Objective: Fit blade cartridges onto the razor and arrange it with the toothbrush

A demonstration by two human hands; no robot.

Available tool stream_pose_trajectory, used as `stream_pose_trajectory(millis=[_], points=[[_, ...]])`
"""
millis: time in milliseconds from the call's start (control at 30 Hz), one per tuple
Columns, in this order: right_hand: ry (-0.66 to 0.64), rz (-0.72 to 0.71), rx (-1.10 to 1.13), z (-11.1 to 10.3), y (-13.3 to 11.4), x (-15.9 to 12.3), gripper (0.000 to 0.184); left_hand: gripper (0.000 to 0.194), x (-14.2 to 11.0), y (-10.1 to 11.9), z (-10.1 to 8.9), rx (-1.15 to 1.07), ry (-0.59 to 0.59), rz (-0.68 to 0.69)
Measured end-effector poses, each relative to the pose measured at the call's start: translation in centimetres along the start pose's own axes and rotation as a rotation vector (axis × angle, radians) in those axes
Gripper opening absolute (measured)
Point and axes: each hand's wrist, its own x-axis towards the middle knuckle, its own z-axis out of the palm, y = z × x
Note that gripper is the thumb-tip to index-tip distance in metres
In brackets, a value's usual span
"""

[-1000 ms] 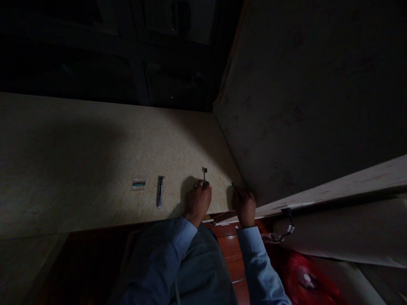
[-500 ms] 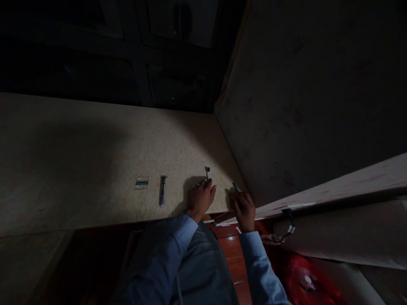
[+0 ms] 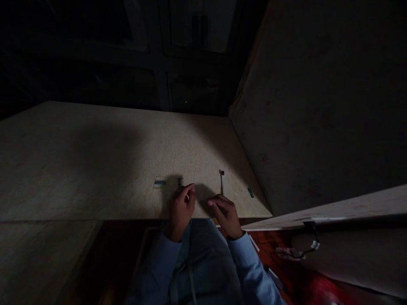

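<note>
My left hand (image 3: pixel 182 208) is at the front edge of the counter, fingers loosely bent and apart, with nothing seen in them. Just beyond it shows the head of a razor (image 3: pixel 179 181); its handle is hidden behind the hand. My right hand (image 3: pixel 225 215) hovers near the same edge, fingers half curled and thumb apart, nothing visible in it. Beyond that hand lies a thin pale stick with a dark head (image 3: pixel 222 182), its kind too dim to tell. A small teal and dark strip, like a razor cartridge (image 3: pixel 251 193), rests farther right. Left of the razor is a clear case with a teal strip (image 3: pixel 160 183).
The pale marbled counter (image 3: pixel 121 169) meets a patterned wall (image 3: pixel 305 127) on the right and a dark window frame (image 3: pixel 162 84) behind. My legs are under the front edge. A cable with a white tag (image 3: pixel 315 245) hangs at lower right, near something red (image 3: pixel 324 290).
My left hand has left the dark-headed stick and moved left to the razor. My right hand has come away from the teal strip, moving left. The view has shifted slightly.
</note>
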Motion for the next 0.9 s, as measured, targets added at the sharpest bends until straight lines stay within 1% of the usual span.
stream_pose_trajectory(millis=[100, 167, 233, 333, 433, 533, 633, 700, 800, 900], points=[[0.007, 0.094, 0.053, 2.5, 0.8, 2.5, 0.023, 0.025, 0.6, -2.2, -2.6, 0.000, 0.134, -0.077], [0.030, 0.170, 0.095, 4.3, 1.8, 3.9, 0.027, 0.026, 0.9, -3.7, -3.8, 0.030, 0.198, -0.112], [0.039, 0.217, 0.102, 5.8, 2.7, 5.0, 0.031, 0.027, 1.3, -5.0, -4.6, 0.081, 0.234, -0.115], [0.065, 0.240, -0.031, 7.3, 3.6, 6.0, 0.033, 0.025, 1.8, -6.3, -5.3, 0.178, 0.244, -0.088], [0.136, 0.248, -0.171, 7.6, 4.1, 6.4, 0.033, 0.025, 2.3, -7.2, -5.7, 0.274, 0.243, -0.073], [0.165, 0.255, -0.184, 7.6, 4.2, 6.5, 0.034, 0.032, 2.7, -7.9, -6.1, 0.341, 0.241, -0.066], [0.154, 0.255, -0.213, 7.5, 4.1, 6.4, 0.034, 0.049, 2.9, -8.7, -6.4, 0.390, 0.179, -0.084], [0.138, 0.254, -0.236, 7.5, 4.0, 6.4, 0.033, 0.055, 3.1, -9.1, -6.4, 0.438, 0.127, -0.098], [0.098, 0.256, -0.275, 7.3, 3.8, 6.3, 0.033, 0.051, 3.3, -9.2, -6.4, 0.511, 0.078, -0.128], [0.044, 0.268, -0.345, 7.2, 3.3, 6.3, 0.031, 0.047, 3.6, -9.0, -6.3, 0.534, 0.049, -0.159]])
